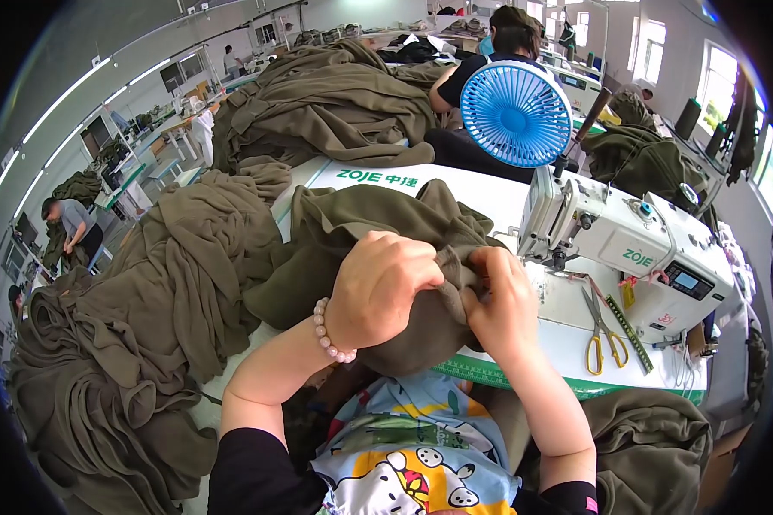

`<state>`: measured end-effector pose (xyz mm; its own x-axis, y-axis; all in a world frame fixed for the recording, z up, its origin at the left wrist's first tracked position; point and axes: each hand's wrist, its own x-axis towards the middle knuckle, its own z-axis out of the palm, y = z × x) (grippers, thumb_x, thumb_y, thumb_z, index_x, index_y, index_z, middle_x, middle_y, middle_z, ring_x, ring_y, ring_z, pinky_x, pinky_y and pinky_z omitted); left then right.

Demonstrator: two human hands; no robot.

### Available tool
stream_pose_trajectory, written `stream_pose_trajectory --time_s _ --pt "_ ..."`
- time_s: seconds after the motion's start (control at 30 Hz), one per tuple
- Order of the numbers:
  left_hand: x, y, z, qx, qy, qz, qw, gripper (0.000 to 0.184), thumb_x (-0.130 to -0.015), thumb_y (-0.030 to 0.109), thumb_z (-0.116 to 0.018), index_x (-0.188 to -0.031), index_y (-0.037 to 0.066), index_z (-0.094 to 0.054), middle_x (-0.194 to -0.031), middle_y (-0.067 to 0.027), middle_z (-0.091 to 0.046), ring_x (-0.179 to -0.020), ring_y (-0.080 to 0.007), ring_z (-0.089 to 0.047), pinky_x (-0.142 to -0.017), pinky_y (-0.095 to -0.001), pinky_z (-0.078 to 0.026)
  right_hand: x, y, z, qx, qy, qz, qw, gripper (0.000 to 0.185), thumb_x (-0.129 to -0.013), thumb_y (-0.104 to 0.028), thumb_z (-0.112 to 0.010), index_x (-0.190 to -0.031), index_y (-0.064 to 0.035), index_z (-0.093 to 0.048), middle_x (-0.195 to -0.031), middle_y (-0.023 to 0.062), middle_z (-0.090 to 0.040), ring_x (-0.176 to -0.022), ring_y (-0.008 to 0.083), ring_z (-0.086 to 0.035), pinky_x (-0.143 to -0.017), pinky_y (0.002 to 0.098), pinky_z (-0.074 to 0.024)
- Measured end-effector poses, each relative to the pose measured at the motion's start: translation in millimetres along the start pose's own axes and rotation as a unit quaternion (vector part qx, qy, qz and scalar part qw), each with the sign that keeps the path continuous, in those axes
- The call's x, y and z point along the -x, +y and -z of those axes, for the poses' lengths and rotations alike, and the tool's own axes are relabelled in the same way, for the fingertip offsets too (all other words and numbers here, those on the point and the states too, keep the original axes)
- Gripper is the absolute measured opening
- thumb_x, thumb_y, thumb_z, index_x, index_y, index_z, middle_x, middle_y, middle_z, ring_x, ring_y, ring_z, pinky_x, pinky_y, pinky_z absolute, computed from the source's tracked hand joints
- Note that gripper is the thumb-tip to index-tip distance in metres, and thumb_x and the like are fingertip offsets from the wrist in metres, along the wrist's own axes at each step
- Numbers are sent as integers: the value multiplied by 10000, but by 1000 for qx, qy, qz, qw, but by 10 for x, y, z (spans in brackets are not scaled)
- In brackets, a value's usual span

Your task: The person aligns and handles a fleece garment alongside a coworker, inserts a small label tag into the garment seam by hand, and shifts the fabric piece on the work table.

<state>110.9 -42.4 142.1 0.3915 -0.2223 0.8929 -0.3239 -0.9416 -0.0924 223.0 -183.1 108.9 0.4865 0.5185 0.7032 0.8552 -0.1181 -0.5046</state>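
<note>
Olive-brown cloth (352, 210) is lying bunched on the white worktop (563, 343), center, just left of the sewing machine (627, 227), part of it hanging toward the near edge. Both hands are clamping on it, close beside each other: left hand (382, 290) is gripping a fold with curled fingers, right hand (504, 300) is pinching the same raised bit from the right, thumb showing. A beaded bracelet (321, 330) is circling the left wrist. Right of the right hand, yellow-handled scissors (596, 352) are lying on the worktop, a dark green marked strip (629, 335) slanting just beside them. A blue fan (515, 116) is standing on the far side, near the machine head. A big cloth heap (137, 292) in similar color is filling the left side; another pile (326, 103) is sitting far behind the worktop, and more fabric (648, 451) is lying near right, below the worktop edge. A person in dark clothing (513, 39) is sitting beyond the fan. A cartoon-print apron (412, 455) is showing at the near edge.
</note>
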Motion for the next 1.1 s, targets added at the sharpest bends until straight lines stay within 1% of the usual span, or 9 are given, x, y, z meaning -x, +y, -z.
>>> stream_pose_trajectory --time_s 0.13,0.3,0.37,0.4,0.5,0.67,0.77,0.9,1.1 --pt "8 -6 -21 -42 25 -45 998 200 -733 -12 -646 -902 58 -564 -878 -65 -622 -733 -220 -606 -674 -322 -467 35 47 -55 11 -26 -69 997 254 -652 86 -567 -889 -1 -540 -866 148 -602 -844 345 -581 -749 396 -479" --pt "45 -114 -28 -51 24 -9 998 208 -722 -27 -639 -895 67 -573 -887 -70 -621 -731 -225 -608 -655 -318 -469 -179 192 186 -91 -69 -35 993 289 -648 117 -500 -893 -14 -581 -864 149 -621 -779 294 -621 -719 350 -496" --pt "28 -113 -25 -49 19 2 999 212 -718 -32 -639 -894 68 -576 -892 -70 -621 -733 -227 -610 -655 -317 -470 -391 150 417 -6 60 97 993 339 -631 133 -451 -898 -19 -594 -929 156 -626 -841 300 -618 -751 364 -492" --pt "-17 -84 -22 -50 37 -5 998 223 -709 -38 -646 -893 68 -576 -897 -73 -622 -738 -231 -610 -656 -316 -470 -433 86 460 -6 59 96 994 339 -631 133 -451 -898 -19 -594 -929 156 -626 -841 300 -618 -751 364 -492" --pt "-88 -68 -9 -52 75 -19 996 245 -693 -52 -660 -891 66 -578 -907 -78 -624 -749 -237 -611 -659 -314 -471 -520 -139 477 30 118 204 971 341 -637 139 -490 -923 -7 -607 -941 163 -629 -898 319 -607 -778 370 -485" --pt "15 -349 66 -85 83 41 992 245 -714 -82 -656 -903 51 -573 -921 -92 -627 -787 -261 -616 -680 -333 -483 -95 44 99 -11 107 160 981 374 -659 77 -626 -1025 5 -597 -984 146 -606 -887 338 -583 -774 381 -483" --pt "124 -498 85 -88 77 92 989 212 -756 -87 -643 -909 41 -571 -908 -97 -626 -801 -268 -617 -703 -335 -490 261 264 72 -27 94 257 962 387 -716 13 -674 -1088 33 -571 -1061 169 -594 -931 336 -575 -808 371 -478" --pt "172 -554 94 -76 101 116 985 166 -796 -76 -637 -905 31 -572 -878 -95 -622 -790 -255 -613 -716 -317 -492 464 469 33 -31 -43 207 977 347 -803 -1 -646 -1130 39 -534 -1098 183 -587 -944 361 -581 -832 393 -472" --pt "141 -479 81 -82 112 98 985 123 -819 -50 -639 -894 29 -581 -860 -93 -621 -773 -236 -605 -715 -299 -491 380 406 -62 -53 27 94 994 267 -819 0 -631 -1077 30 -570 -1064 176 -598 -929 351 -587 -814 378 -476"
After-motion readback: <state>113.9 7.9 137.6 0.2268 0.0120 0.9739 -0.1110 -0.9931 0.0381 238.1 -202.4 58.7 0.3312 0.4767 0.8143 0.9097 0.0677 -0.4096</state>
